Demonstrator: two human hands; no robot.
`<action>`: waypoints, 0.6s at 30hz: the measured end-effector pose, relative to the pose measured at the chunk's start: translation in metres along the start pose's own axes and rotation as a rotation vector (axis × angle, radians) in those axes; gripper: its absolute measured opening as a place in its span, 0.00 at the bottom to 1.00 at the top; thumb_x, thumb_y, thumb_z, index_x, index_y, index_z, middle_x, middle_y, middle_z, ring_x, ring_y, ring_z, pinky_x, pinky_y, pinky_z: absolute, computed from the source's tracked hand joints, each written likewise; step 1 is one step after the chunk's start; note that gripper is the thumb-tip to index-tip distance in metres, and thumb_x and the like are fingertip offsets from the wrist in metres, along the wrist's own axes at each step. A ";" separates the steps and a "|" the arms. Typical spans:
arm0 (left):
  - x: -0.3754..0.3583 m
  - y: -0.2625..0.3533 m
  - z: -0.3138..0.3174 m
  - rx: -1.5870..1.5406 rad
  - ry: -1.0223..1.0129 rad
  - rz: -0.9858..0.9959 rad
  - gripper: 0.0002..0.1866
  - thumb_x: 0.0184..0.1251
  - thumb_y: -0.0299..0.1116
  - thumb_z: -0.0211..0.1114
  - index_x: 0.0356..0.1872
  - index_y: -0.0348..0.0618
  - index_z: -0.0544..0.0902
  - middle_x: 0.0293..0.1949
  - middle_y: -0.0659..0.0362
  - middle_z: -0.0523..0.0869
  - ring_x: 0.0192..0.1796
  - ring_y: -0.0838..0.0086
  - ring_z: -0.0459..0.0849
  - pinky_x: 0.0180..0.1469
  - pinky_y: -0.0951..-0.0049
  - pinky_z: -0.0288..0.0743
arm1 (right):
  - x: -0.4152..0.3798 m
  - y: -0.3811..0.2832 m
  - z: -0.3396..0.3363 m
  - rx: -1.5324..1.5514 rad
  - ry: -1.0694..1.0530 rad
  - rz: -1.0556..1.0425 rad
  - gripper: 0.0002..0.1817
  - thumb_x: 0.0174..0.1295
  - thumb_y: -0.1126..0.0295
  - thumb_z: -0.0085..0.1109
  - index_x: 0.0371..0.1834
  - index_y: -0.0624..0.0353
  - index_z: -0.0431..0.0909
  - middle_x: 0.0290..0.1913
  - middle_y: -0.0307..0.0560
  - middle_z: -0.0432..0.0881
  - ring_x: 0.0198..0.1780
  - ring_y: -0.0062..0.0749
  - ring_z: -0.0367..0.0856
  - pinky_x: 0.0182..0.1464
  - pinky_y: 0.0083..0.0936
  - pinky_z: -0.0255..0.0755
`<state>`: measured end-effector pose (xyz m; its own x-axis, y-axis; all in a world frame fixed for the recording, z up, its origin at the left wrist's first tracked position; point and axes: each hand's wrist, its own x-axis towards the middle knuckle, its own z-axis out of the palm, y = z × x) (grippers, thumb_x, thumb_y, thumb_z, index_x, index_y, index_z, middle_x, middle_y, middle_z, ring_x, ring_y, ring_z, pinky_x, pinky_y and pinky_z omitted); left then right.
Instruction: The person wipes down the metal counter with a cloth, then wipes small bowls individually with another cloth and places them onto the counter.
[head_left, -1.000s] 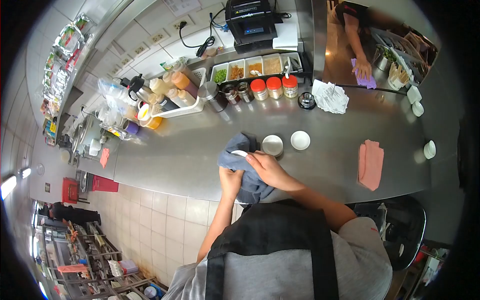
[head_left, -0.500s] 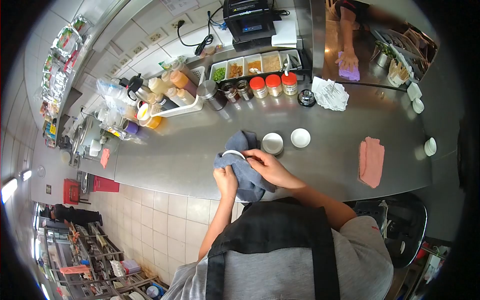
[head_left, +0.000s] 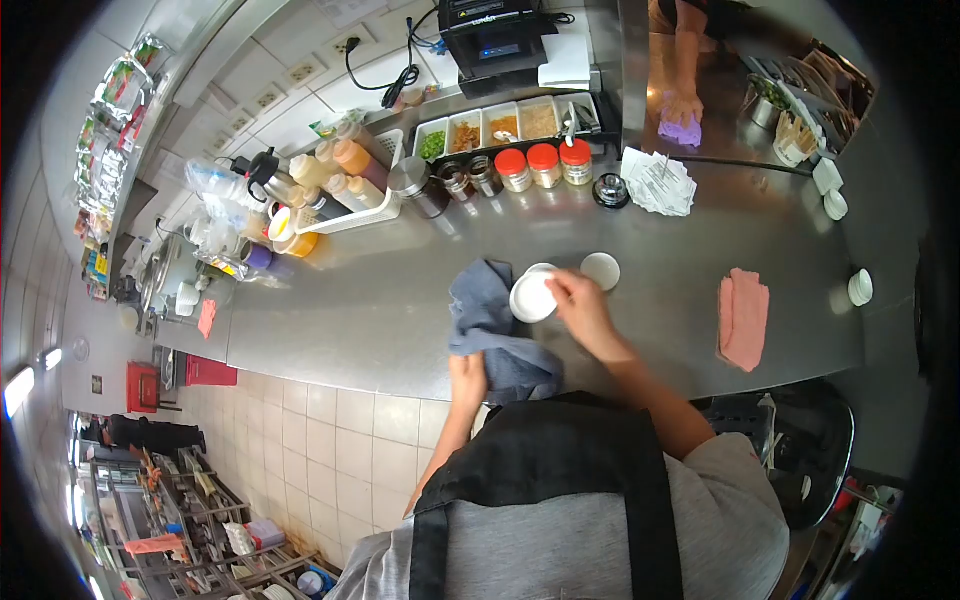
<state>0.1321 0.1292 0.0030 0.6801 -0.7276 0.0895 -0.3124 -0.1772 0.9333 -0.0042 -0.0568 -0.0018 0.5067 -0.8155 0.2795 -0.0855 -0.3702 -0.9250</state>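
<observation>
A blue-grey cloth (head_left: 483, 310) hangs from my left hand (head_left: 467, 380), whose fingers are closed on its lower left part. To the right of the cloth, my right hand (head_left: 582, 305) pinches the rim of a small white dish (head_left: 532, 299). That dish overlaps another white dish behind it, of which only the top edge shows. A further white dish (head_left: 601, 271) lies on the steel counter (head_left: 400, 330), just beyond my right hand.
A folded pink cloth (head_left: 743, 320) lies at the right. Along the back stand red-lidded jars (head_left: 544, 165), a call bell (head_left: 610, 190), papers (head_left: 658, 183), a bottle basket (head_left: 350, 215) and food trays (head_left: 500, 125). Another person's hand (head_left: 683, 105) presses a purple cloth (head_left: 680, 132).
My right hand has carried the white dish out of the blue-grey cloth, rightward over the other dish. My left hand, still on the cloth, has shifted slightly right and down. The other person's hand moved left.
</observation>
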 end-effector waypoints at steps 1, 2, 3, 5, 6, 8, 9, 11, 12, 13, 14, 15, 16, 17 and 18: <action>0.003 -0.004 -0.009 -0.023 0.069 0.040 0.19 0.75 0.35 0.50 0.58 0.30 0.75 0.54 0.48 0.81 0.58 0.63 0.77 0.63 0.65 0.67 | 0.008 0.012 -0.012 -0.055 0.037 -0.001 0.10 0.65 0.68 0.59 0.43 0.62 0.81 0.29 0.58 0.79 0.33 0.51 0.80 0.34 0.41 0.70; 0.004 -0.006 -0.020 -0.029 0.115 0.040 0.20 0.76 0.36 0.50 0.59 0.30 0.74 0.55 0.48 0.80 0.59 0.63 0.76 0.64 0.65 0.66 | 0.013 -0.003 -0.030 0.009 0.044 0.261 0.09 0.64 0.69 0.58 0.43 0.62 0.81 0.33 0.59 0.80 0.35 0.53 0.79 0.37 0.42 0.71; 0.006 -0.007 -0.034 -0.034 0.163 0.039 0.21 0.76 0.37 0.50 0.59 0.30 0.73 0.56 0.48 0.79 0.60 0.64 0.75 0.65 0.65 0.66 | 0.019 0.009 -0.041 -0.166 0.117 0.134 0.09 0.65 0.69 0.58 0.43 0.62 0.81 0.35 0.59 0.80 0.37 0.53 0.80 0.39 0.43 0.71; 0.013 -0.010 -0.066 -0.047 0.262 0.041 0.23 0.76 0.39 0.49 0.61 0.30 0.71 0.58 0.49 0.77 0.61 0.64 0.73 0.66 0.65 0.64 | 0.023 0.037 -0.061 -0.382 0.180 0.043 0.10 0.65 0.69 0.58 0.44 0.62 0.82 0.38 0.59 0.79 0.39 0.54 0.80 0.42 0.43 0.73; 0.016 -0.012 -0.083 -0.053 0.312 0.043 0.23 0.77 0.40 0.49 0.62 0.30 0.70 0.59 0.50 0.76 0.62 0.64 0.72 0.66 0.65 0.63 | 0.023 0.050 -0.066 -0.425 0.172 0.082 0.10 0.64 0.69 0.58 0.44 0.62 0.82 0.39 0.58 0.79 0.40 0.54 0.80 0.43 0.44 0.73; 0.024 -0.020 -0.112 -0.201 0.329 0.058 0.27 0.76 0.44 0.50 0.63 0.31 0.69 0.61 0.50 0.74 0.63 0.64 0.71 0.67 0.64 0.62 | 0.023 0.080 -0.073 -0.451 0.066 0.257 0.12 0.64 0.68 0.59 0.48 0.59 0.82 0.43 0.58 0.78 0.43 0.55 0.80 0.47 0.43 0.74; 0.028 -0.029 -0.124 -0.343 0.295 0.071 0.29 0.76 0.48 0.52 0.64 0.31 0.68 0.62 0.50 0.73 0.64 0.64 0.70 0.68 0.63 0.62 | 0.021 0.079 -0.073 -0.521 0.078 0.253 0.13 0.64 0.67 0.60 0.50 0.59 0.81 0.44 0.58 0.77 0.44 0.55 0.80 0.47 0.43 0.74; 0.032 -0.039 -0.135 -0.344 0.323 0.089 0.33 0.73 0.53 0.55 0.66 0.34 0.67 0.65 0.51 0.72 0.66 0.64 0.70 0.69 0.62 0.61 | 0.016 0.070 -0.069 -0.660 0.104 0.243 0.16 0.63 0.66 0.61 0.52 0.58 0.80 0.47 0.58 0.76 0.45 0.55 0.80 0.47 0.43 0.74; 0.034 -0.039 -0.137 -0.372 0.322 0.110 0.33 0.73 0.53 0.55 0.67 0.36 0.66 0.65 0.51 0.72 0.66 0.64 0.70 0.69 0.61 0.63 | 0.018 0.063 -0.066 -0.701 0.149 0.140 0.17 0.62 0.66 0.62 0.53 0.58 0.79 0.48 0.58 0.76 0.45 0.55 0.80 0.48 0.43 0.74; 0.035 -0.039 -0.139 -0.399 0.321 0.128 0.32 0.74 0.52 0.55 0.68 0.38 0.65 0.65 0.52 0.73 0.67 0.64 0.71 0.70 0.61 0.64 | 0.018 0.056 -0.061 -0.740 0.193 0.038 0.18 0.62 0.65 0.63 0.53 0.59 0.79 0.49 0.57 0.75 0.45 0.54 0.80 0.48 0.43 0.74; 0.034 -0.033 -0.135 -0.379 0.277 0.087 0.33 0.74 0.53 0.54 0.68 0.37 0.65 0.65 0.52 0.72 0.66 0.64 0.71 0.69 0.61 0.64 | 0.018 0.048 -0.055 -0.779 0.234 -0.062 0.19 0.61 0.65 0.63 0.54 0.59 0.78 0.50 0.56 0.75 0.46 0.54 0.80 0.48 0.43 0.74; 0.030 -0.017 -0.123 -0.358 0.232 0.042 0.34 0.74 0.53 0.54 0.68 0.35 0.66 0.65 0.52 0.72 0.66 0.64 0.71 0.69 0.62 0.64 | 0.019 0.040 -0.046 -0.688 0.160 -0.046 0.19 0.61 0.65 0.64 0.54 0.59 0.78 0.50 0.55 0.75 0.46 0.54 0.80 0.48 0.43 0.74; 0.026 -0.002 -0.109 -0.339 0.186 -0.003 0.35 0.74 0.54 0.53 0.68 0.34 0.66 0.65 0.52 0.72 0.66 0.65 0.70 0.68 0.63 0.64 | 0.021 0.031 -0.035 -0.599 0.087 -0.030 0.19 0.60 0.65 0.65 0.53 0.59 0.78 0.50 0.54 0.75 0.45 0.54 0.80 0.48 0.43 0.75; 0.023 0.006 -0.098 -0.320 0.139 -0.045 0.35 0.74 0.55 0.53 0.68 0.32 0.67 0.66 0.51 0.72 0.66 0.65 0.70 0.68 0.63 0.65 | 0.022 0.025 -0.027 -0.508 0.018 -0.014 0.19 0.59 0.65 0.65 0.53 0.59 0.79 0.49 0.53 0.75 0.45 0.54 0.80 0.48 0.43 0.75; 0.022 0.002 -0.090 -0.271 0.104 -0.047 0.35 0.74 0.54 0.53 0.67 0.32 0.68 0.64 0.51 0.73 0.66 0.65 0.71 0.67 0.65 0.65 | 0.022 0.025 -0.020 -0.486 -0.029 -0.002 0.18 0.60 0.66 0.65 0.52 0.59 0.79 0.49 0.53 0.75 0.45 0.54 0.81 0.47 0.44 0.75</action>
<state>0.2062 0.1730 0.0382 0.7582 -0.6487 0.0656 -0.0997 -0.0159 0.9949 -0.0125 -0.0935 -0.0133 0.5301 -0.8045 0.2679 -0.4718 -0.5424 -0.6951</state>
